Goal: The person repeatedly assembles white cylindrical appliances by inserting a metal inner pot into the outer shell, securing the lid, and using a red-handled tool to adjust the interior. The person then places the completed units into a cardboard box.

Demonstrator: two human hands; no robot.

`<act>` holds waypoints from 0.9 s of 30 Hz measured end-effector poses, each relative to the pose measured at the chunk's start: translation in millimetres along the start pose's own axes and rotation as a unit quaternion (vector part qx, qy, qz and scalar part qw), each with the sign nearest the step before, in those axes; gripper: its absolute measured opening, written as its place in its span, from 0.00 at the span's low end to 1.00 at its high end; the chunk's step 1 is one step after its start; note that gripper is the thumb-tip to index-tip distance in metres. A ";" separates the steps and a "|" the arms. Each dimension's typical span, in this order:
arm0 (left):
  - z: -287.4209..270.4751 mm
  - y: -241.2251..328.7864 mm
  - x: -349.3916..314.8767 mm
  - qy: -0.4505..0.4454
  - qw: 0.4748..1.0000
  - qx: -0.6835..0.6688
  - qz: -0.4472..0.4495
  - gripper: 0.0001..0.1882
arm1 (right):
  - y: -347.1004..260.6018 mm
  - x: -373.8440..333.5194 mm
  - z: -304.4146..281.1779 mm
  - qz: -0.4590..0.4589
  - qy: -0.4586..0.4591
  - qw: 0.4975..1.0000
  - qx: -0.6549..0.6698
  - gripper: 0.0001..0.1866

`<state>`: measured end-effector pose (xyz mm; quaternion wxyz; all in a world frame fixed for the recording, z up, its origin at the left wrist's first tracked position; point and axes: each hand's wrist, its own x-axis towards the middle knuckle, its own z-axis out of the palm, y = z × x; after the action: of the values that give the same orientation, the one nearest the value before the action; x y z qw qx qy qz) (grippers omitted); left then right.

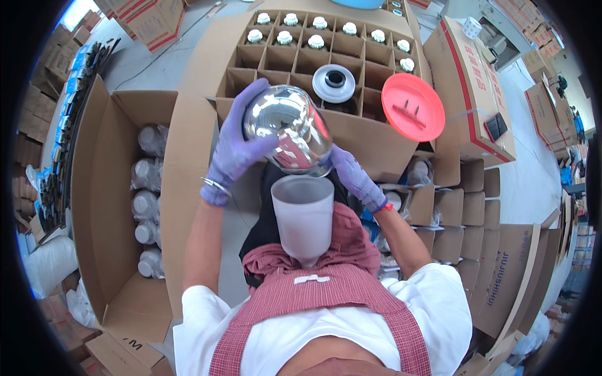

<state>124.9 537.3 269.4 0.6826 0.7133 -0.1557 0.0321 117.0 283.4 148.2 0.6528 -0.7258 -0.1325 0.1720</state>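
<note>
Both my hands wear purple gloves. Tilted in front of me is a shiny silvered glass flask liner (pixel 287 128); my left hand (pixel 241 141) is wrapped round its left side. At the liner's lower right end, my right hand (pixel 356 178) is closed against it, some fingers hidden behind. Just below, a frosted whitish flask shell (pixel 303 213) stands between my legs, wide mouth up and narrow end down on my red checked apron (pixel 338 288). The liner hangs over the rear of that mouth; whether they touch I cannot tell.
Ahead stands a divided carton (pixel 370 141) with several white-capped bottles (pixel 315 41), a white ring-shaped part (pixel 333 83) and a red plastic lid (pixel 413 108) bearing small dark pointed pieces. An open carton (pixel 125 288) at left holds bagged items. More divided cartons (pixel 461 207) stand at right.
</note>
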 end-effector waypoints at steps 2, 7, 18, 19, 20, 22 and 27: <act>-9.3 -7.0 -17.9 -0.019 0.998 0.031 -0.051 0.43 | 4.6 -23.1 1.3 -0.100 0.030 0.987 -0.122 0.15; -20.3 -58.2 -119.1 0.032 0.983 0.063 -0.171 0.39 | 29.1 -129.7 3.0 -0.197 0.050 0.959 -0.195 0.21; -37.5 -148.0 -256.6 -0.100 0.959 0.192 -0.181 0.34 | -44.9 -65.2 54.7 -0.233 -0.116 0.962 0.085 0.42; -37.6 -147.4 -254.8 -0.126 0.951 0.246 -0.141 0.35 | -73.2 -51.6 46.9 -0.316 -0.140 0.938 -0.022 0.45; -35.5 -148.9 -250.7 -0.132 0.953 0.240 -0.130 0.36 | -87.1 -46.0 47.7 -0.330 -0.139 0.933 -0.047 0.46; -29.3 -159.6 -247.3 -0.070 0.976 0.021 -0.205 0.37 | -105.2 -38.3 52.8 -0.350 -0.129 0.923 -0.097 0.47; -5.1 -197.5 -254.3 0.132 0.858 -0.424 -0.259 0.41 | -125.9 -38.3 61.7 -0.317 -0.015 0.943 -0.097 0.43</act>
<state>-63.2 591.6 13.7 0.9170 0.3581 0.1276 -0.1210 60.3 337.3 270.7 0.5982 -0.7033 -0.3814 -0.0466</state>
